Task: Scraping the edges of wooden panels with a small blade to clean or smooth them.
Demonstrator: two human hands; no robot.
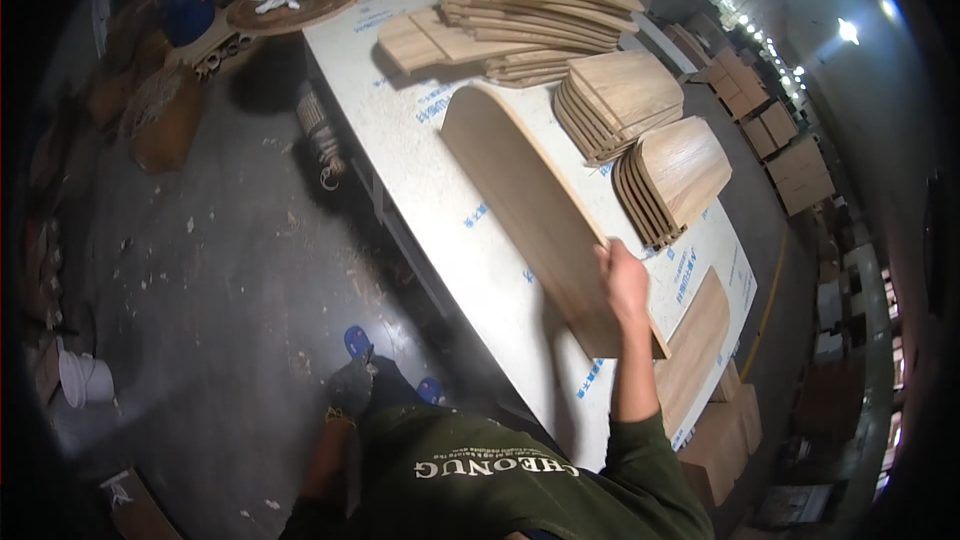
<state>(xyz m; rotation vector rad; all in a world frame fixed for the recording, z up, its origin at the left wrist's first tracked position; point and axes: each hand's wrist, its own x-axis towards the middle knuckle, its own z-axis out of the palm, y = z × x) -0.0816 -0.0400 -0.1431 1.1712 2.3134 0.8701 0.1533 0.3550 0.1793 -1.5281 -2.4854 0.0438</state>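
My right hand (625,280) grips the near edge of a long wooden board with one rounded end (520,200). The board is tilted up on its edge over the white worktable (400,160), its rounded end pointing away from me. My left arm hangs low at my side over the floor. Its hand (352,387) is dim and grey, and I cannot tell if it holds anything. Just right of the held board stand curved wooden panels on edge (680,175), and a second such stack (615,100) is behind them.
A big pile of flat boards (540,0) fills the table's far end. Another board (695,350) lies at the near right edge. A round wooden top with white gloves (300,0) is at the far left. More wood stacks (780,140) stand to the right. The floor is dusty, with a white bucket (80,380).
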